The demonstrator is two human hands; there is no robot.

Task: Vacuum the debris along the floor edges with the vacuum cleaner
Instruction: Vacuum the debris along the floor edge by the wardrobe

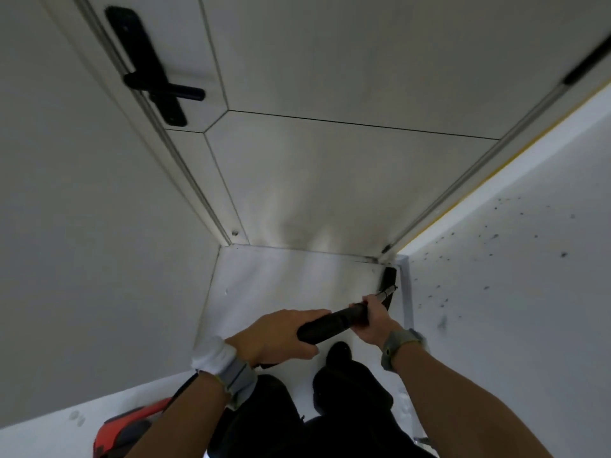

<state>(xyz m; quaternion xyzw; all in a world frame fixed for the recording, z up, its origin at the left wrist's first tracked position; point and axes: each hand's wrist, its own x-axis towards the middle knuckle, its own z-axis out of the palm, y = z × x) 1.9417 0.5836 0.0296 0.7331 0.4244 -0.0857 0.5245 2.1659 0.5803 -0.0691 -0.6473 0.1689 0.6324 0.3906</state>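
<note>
Left grip [281, 335] and right grip [373, 320] clamp the vacuum wand [327, 323]. I'd hold its nozzle [388, 278], beyond them, tight against the wall [496, 276].

Narrow floor strip [281, 285] btwn L wall [82, 226] & R wall [512, 309]; door [330, 180] blocks ahead, nozzle [387, 279] fills R corner

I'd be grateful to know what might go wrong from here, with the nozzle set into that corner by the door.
1. The nozzle sits in the corner between the door and the right wall; pushing harder could scuff either surface.
2. The red vacuum body lies back at the person's left; a forward tug on the wand might drag or tip it.
</note>
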